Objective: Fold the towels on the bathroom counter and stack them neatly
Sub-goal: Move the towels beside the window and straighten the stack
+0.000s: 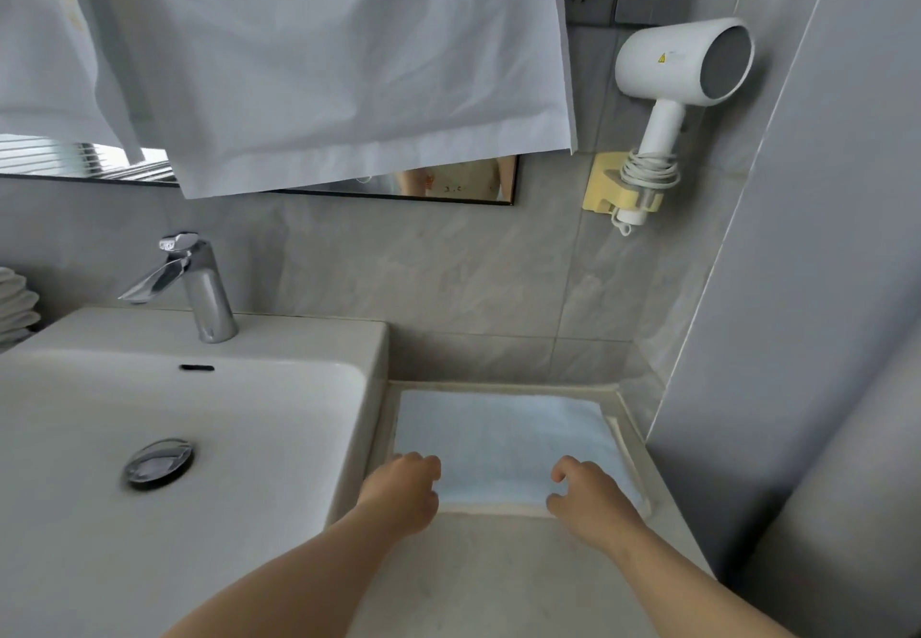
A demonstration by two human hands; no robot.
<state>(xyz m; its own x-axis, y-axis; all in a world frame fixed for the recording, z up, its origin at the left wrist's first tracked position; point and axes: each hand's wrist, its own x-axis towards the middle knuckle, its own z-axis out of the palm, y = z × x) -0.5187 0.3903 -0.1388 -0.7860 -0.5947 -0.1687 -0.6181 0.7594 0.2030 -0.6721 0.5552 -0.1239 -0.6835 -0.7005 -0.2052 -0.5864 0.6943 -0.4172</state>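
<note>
**Left hand [403, 493] and right hand [590, 495] at the near edge of the light blue towel [503, 438]**

Both hands sit on the towel's near corners with fingers curled down. The backs of the hands hide the fingertips, so whether they pinch the cloth cannot be told.

The towel lies flat and folded on the counter [498, 582], in the back right corner. A cream layer [493, 509] shows along its near and right edges; what it is cannot be made out.

The white basin [369, 388] rises just left of the towel, with a chrome faucet [199, 283] behind its bowl. A white hair dryer [683, 64] hangs in a yellow holder [600, 184] on the back wall. A white cloth [324, 64] covers most of the mirror [463, 186].

A stack of white towels [15, 303] is cut off at the left edge.

Bare counter lies open between the forearms; the side wall [797, 288] runs close along the right.
</note>
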